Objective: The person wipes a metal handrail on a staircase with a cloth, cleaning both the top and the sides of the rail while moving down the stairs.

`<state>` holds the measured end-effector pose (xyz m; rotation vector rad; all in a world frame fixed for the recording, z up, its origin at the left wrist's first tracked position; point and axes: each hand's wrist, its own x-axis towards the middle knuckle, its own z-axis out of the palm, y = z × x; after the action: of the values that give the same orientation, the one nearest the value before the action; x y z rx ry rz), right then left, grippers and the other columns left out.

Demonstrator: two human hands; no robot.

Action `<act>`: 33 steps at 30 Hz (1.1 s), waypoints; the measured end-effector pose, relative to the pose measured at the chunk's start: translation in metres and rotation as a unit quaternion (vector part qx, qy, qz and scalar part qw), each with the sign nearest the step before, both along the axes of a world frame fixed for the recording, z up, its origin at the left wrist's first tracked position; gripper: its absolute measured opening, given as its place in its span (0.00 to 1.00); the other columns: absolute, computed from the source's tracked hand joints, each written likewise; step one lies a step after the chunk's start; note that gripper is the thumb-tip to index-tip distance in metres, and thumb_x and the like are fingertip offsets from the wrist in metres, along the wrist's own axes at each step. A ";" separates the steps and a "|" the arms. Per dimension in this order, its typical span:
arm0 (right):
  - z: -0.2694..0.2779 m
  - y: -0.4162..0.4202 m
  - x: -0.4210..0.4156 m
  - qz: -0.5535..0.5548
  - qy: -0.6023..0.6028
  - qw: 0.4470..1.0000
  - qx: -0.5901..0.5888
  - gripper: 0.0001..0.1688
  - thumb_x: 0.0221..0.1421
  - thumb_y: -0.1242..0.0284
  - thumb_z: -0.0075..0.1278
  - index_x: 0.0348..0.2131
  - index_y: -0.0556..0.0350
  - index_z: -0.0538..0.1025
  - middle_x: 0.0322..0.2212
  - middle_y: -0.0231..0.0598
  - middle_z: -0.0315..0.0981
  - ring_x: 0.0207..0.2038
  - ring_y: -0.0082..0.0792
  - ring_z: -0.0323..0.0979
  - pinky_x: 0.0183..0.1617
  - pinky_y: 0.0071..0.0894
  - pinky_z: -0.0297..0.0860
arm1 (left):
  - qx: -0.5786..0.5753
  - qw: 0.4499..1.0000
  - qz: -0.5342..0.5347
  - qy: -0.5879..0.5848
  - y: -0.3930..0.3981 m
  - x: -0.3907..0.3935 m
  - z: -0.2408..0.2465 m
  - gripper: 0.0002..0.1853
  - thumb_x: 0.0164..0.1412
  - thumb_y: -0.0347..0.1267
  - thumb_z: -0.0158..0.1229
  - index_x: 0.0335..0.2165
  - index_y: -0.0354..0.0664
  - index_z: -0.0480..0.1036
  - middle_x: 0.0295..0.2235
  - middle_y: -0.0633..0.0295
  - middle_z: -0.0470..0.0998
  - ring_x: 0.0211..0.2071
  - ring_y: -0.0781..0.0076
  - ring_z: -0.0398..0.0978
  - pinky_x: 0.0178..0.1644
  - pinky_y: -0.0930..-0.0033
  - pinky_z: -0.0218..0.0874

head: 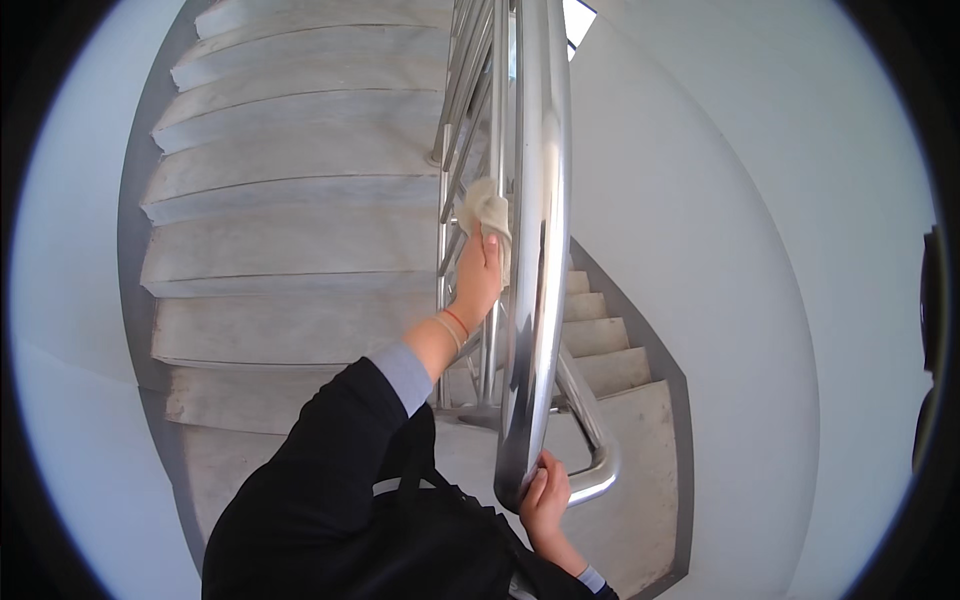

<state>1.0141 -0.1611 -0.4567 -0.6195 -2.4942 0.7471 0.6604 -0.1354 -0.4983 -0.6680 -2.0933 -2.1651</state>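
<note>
My left hand [480, 274] holds a beige cloth [487, 210], bunched against the side of the stainless steel railing. The cloth lies next to a thin upright bar [488, 364], to the left of the thick, polished handrail [534, 300]. Part of the cloth is hidden behind my fingers. Lower down, my right hand [547, 495] curls around the handrail's near end from the right side. Its fingertips rest on the metal, and the palm side is partly hidden.
Pale stone stairs [300, 240] rise on the left, edged by a grey skirting band [135, 247]. More steps [600, 337] descend on the right, beyond a bent lower rail [604, 465]. A white curved wall [720, 285] borders the stairwell. Dark objects [930, 300] show at the far right edge.
</note>
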 end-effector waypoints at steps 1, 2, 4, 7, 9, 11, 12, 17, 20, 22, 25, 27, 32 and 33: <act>0.002 0.001 0.000 0.001 -0.006 1.000 -0.001 0.15 0.57 0.78 0.37 0.42 0.63 0.72 0.30 0.50 0.71 0.34 0.53 0.70 0.39 0.48 0.66 | 0.069 0.992 -0.013 -0.104 -0.002 0.004 -0.009 0.29 0.71 0.41 0.37 0.63 0.39 0.51 0.54 0.42 0.67 0.53 0.50 0.68 0.57 0.62 0.59; 0.001 0.002 -0.001 0.008 -0.008 1.000 0.000 0.15 0.57 0.78 0.37 0.42 0.63 0.71 0.31 0.51 0.71 0.34 0.53 0.70 0.40 0.48 0.66 | 0.138 0.969 -0.025 -0.206 -0.002 0.007 -0.016 0.28 0.71 0.43 0.37 0.62 0.39 0.54 0.51 0.46 0.70 0.50 0.54 0.71 0.55 0.65 0.61; 0.003 0.001 -0.001 0.001 -0.011 1.000 -0.009 0.15 0.57 0.78 0.37 0.43 0.64 0.71 0.31 0.51 0.72 0.34 0.53 0.70 0.40 0.48 0.66 | 0.170 0.899 -0.106 -0.390 -0.015 0.013 0.004 0.24 0.69 0.47 0.42 0.53 0.43 0.67 0.37 0.61 0.76 0.33 0.70 0.76 0.34 0.69 0.68; 0.000 0.004 0.003 0.007 -0.011 1.000 -0.003 0.16 0.57 0.78 0.37 0.43 0.65 0.70 0.31 0.51 0.72 0.34 0.54 0.70 0.40 0.48 0.66 | 0.026 0.855 -0.134 -0.501 -0.027 0.007 0.043 0.25 0.69 0.49 0.43 0.52 0.41 0.68 0.40 0.62 0.77 0.42 0.69 0.75 0.41 0.66 0.68; -0.002 0.006 0.004 0.013 -0.012 1.000 0.001 0.16 0.57 0.78 0.37 0.43 0.65 0.70 0.31 0.52 0.72 0.34 0.54 0.70 0.40 0.48 0.66 | 0.130 0.844 -0.134 -0.503 -0.018 -0.004 0.043 0.23 0.68 0.46 0.46 0.50 0.40 0.70 0.41 0.62 0.78 0.43 0.68 0.76 0.44 0.67 0.69; 0.000 0.003 0.004 0.012 -0.014 1.000 -0.006 0.16 0.57 0.78 0.37 0.43 0.65 0.70 0.31 0.52 0.72 0.34 0.53 0.71 0.40 0.48 0.66 | 0.206 0.847 -0.206 -0.446 -0.014 -0.029 0.001 0.21 0.67 0.44 0.48 0.47 0.38 0.70 0.42 0.58 0.78 0.43 0.67 0.77 0.46 0.66 0.71; 0.000 0.003 0.004 0.011 -0.012 1.000 -0.007 0.16 0.57 0.78 0.38 0.43 0.65 0.70 0.31 0.51 0.72 0.34 0.53 0.71 0.40 0.48 0.66 | 0.296 0.817 -0.249 -0.427 -0.014 -0.036 0.006 0.20 0.67 0.43 0.49 0.46 0.36 0.71 0.42 0.56 0.78 0.42 0.66 0.77 0.46 0.65 0.72; 0.002 0.004 0.004 0.011 -0.007 1.000 0.003 0.16 0.56 0.78 0.38 0.42 0.64 0.71 0.32 0.51 0.73 0.35 0.53 0.71 0.41 0.48 0.67 | 0.241 0.838 -0.184 -0.454 -0.003 -0.035 0.008 0.17 0.67 0.41 0.46 0.39 0.40 0.75 0.33 0.58 0.79 0.32 0.68 0.78 0.31 0.68 0.71; -0.001 0.001 0.005 -0.010 0.001 1.000 -0.011 0.15 0.56 0.78 0.38 0.41 0.63 0.72 0.32 0.50 0.73 0.35 0.53 0.71 0.41 0.48 0.67 | 0.032 0.866 -0.112 -0.486 -0.003 -0.040 -0.026 0.17 0.66 0.41 0.48 0.42 0.40 0.73 0.36 0.54 0.77 0.32 0.66 0.77 0.37 0.72 0.70; 0.001 0.001 0.004 -0.005 -0.013 1.000 -0.017 0.15 0.56 0.78 0.39 0.42 0.63 0.72 0.32 0.50 0.73 0.35 0.53 0.72 0.41 0.48 0.67 | 0.037 0.832 -0.073 -0.549 0.005 -0.052 -0.090 0.19 0.66 0.45 0.47 0.40 0.41 0.74 0.34 0.55 0.77 0.31 0.66 0.77 0.33 0.70 0.69; 0.001 0.008 -0.002 0.008 0.002 1.000 0.000 0.15 0.56 0.77 0.39 0.42 0.63 0.72 0.32 0.50 0.73 0.35 0.53 0.72 0.41 0.48 0.67 | 0.098 0.832 -0.063 -0.542 0.012 -0.054 -0.094 0.22 0.66 0.50 0.46 0.39 0.43 0.73 0.31 0.58 0.77 0.28 0.68 0.76 0.28 0.67 0.67; -0.004 0.003 0.003 -0.006 0.004 1.000 -0.005 0.15 0.56 0.77 0.39 0.42 0.63 0.72 0.32 0.50 0.73 0.36 0.53 0.72 0.41 0.48 0.67 | 0.180 0.880 -0.116 -0.424 -0.005 -0.014 -0.011 0.23 0.66 0.52 0.45 0.39 0.45 0.73 0.28 0.60 0.76 0.24 0.69 0.75 0.24 0.66 0.66; 0.000 0.002 0.004 -0.005 -0.002 1.000 -0.011 0.15 0.57 0.77 0.38 0.42 0.63 0.72 0.31 0.50 0.73 0.35 0.53 0.71 0.41 0.47 0.67 | 0.083 0.962 -0.080 -0.247 -0.018 -0.013 0.017 0.22 0.68 0.48 0.44 0.42 0.41 0.71 0.23 0.59 0.74 0.21 0.64 0.72 0.24 0.55 0.64; 0.001 0.002 0.002 0.003 0.001 1.000 -0.007 0.15 0.57 0.77 0.38 0.42 0.63 0.72 0.31 0.50 0.73 0.34 0.53 0.71 0.41 0.47 0.66 | 0.061 0.987 -0.021 -0.149 -0.014 -0.008 -0.002 0.22 0.67 0.47 0.46 0.44 0.40 0.70 0.26 0.56 0.76 0.25 0.61 0.74 0.29 0.52 0.66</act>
<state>1.0165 -0.1587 -0.4558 -0.6157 -2.4915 0.7680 0.6520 -0.1489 -0.5003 -0.4004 -2.0657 -2.5294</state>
